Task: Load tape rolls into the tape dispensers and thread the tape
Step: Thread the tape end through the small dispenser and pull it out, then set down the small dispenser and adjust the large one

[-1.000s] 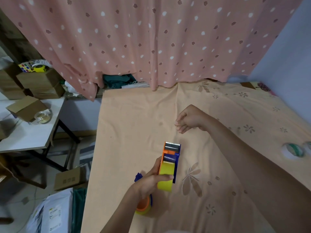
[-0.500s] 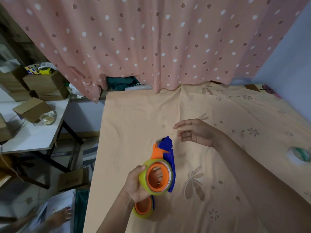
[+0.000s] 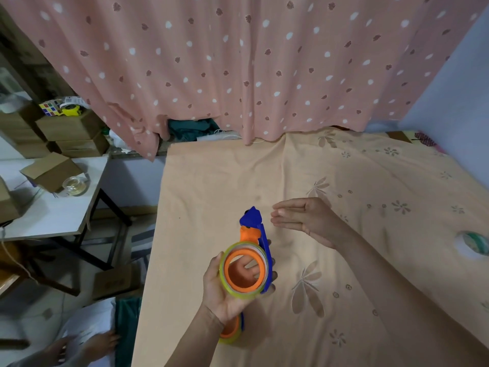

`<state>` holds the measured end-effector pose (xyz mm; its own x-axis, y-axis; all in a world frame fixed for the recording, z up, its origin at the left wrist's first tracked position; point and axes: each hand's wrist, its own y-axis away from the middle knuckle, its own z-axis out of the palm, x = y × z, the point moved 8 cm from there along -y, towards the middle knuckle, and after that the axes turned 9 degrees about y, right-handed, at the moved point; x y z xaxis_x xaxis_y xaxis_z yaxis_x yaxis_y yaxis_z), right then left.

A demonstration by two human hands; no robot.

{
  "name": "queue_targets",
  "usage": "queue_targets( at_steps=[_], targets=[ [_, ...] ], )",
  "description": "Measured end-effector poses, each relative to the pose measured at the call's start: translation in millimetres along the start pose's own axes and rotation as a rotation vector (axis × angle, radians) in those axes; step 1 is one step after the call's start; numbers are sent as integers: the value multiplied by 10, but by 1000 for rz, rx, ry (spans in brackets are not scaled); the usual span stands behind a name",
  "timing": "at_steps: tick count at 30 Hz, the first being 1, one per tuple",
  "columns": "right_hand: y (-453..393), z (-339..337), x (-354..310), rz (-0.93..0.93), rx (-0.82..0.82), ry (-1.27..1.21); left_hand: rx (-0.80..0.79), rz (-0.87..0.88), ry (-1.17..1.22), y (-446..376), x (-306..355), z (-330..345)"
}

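Note:
My left hand (image 3: 222,292) grips a blue and orange tape dispenser (image 3: 255,234) above the cloth-covered table (image 3: 344,300). A yellowish tape roll (image 3: 247,292) sits on the dispenser's orange hub, its open side turned up toward me. My right hand (image 3: 304,218) hovers just right of the dispenser's blue nose with fingers straight and together, holding nothing. A second loaded dispenser (image 3: 231,331) lies on the table under my left wrist, mostly hidden. A white and green tape roll (image 3: 472,243) lies near the table's right edge, blurred.
A pink dotted curtain (image 3: 238,62) hangs behind the table. A white side table (image 3: 47,215) at the left holds cardboard boxes (image 3: 50,172) and a clear tape roll (image 3: 75,184). Someone's feet (image 3: 87,345) show on the floor at lower left.
My left hand turned the dispenser from edge-on to show the roll's open side. My right hand opened from a fist to straight fingers and moved down beside the dispenser's nose.

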<state>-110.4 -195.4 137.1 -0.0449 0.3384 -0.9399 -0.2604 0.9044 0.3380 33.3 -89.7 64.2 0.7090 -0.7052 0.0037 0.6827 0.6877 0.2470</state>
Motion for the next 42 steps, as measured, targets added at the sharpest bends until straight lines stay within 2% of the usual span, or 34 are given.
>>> queue_targets(
  at_steps=[5,7,13,16,22,24,27,29,32,35,38,42],
  targets=[
    [49,-56,71,-219,409,378,43,60,41,-34,24,80],
    [119,8,215,-238,488,356,87,78,58,-66,10,64],
    [213,138,774,-108,641,98,253,183,54,-179,-20,-102],
    [247,181,1046,6,629,-171,337,256,3,-182,-61,-195],
    [343,148,1438,119,529,68,515,209,-151,-220,-163,-450],
    [334,200,1640,212,433,-63,591,188,-179,-254,-175,-551],
    [331,344,1879,375,297,-405,668,169,-205,-355,-168,-728],
    [310,384,1905,385,223,-454,681,154,-250,-424,-165,-854],
    [295,407,1945,405,149,-394,692,122,-297,-544,-180,-1078],
    [297,331,2126,468,232,-354,749,79,-442,-696,-222,-1315],
    [293,251,2365,542,303,-384,880,30,-602,-718,-282,-1436],
    [301,214,2545,631,327,-437,954,-25,-662,-782,-350,-1590]
  ],
)
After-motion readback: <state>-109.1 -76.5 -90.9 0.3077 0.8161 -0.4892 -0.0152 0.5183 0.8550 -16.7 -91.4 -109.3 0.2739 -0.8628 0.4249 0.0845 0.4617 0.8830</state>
